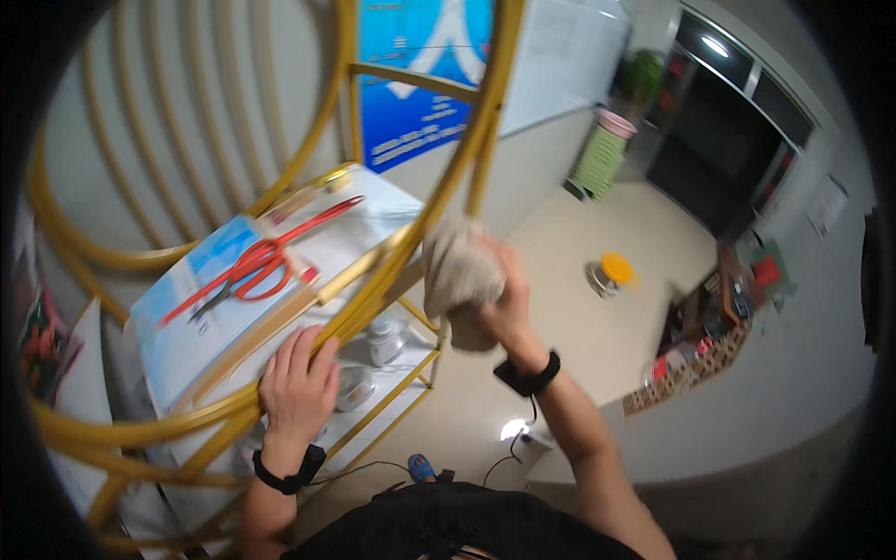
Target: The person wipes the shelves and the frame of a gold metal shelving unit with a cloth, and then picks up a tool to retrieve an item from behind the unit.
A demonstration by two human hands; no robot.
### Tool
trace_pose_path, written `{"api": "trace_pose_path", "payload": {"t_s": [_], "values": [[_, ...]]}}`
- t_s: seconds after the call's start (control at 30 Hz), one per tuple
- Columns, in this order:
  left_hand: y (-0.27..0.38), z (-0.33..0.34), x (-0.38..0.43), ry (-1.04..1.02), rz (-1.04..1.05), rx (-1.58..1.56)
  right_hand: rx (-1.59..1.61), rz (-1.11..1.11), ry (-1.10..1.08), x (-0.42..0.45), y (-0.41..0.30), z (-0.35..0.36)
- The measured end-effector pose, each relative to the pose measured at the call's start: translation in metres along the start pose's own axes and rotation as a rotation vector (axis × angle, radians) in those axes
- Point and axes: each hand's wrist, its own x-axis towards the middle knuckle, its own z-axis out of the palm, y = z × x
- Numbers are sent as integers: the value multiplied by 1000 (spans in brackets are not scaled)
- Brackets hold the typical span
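Observation:
My left hand (297, 385) rests on the curved gold metal frame (231, 406) of a shelf rack, its fingers over the tube. In my right hand (509, 297) is a bunched beige cloth (458, 269), held beside the right side of the frame's large ring; whether it touches the tube is blurred. Beyond the ring, on the upper shelf, red-handled scissors (262, 269) and a long red tool (311, 227) lie on a blue and white box (203, 294).
Below, a lower shelf (381, 416) holds a white bottle (383, 341) and a glass jar (355, 388). A yellow-lidded container (616, 268) stands on the floor. At right is a cluttered patterned shelf (686, 381); a green bin (598, 157) stands farther back. Cables hang near my feet.

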Motion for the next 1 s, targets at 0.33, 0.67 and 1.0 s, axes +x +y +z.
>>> {"api": "trace_pose_path", "payload": {"t_s": [0.33,0.67,1.0], "values": [[-8,16,-3,42,104,130,-108,-227,374,157,37,16],[-5,26,-6,73,36,178,38,138,208,36,98,48],[4,35,3,144,-28,192,-85,453,-284,-121,189,87]]}}
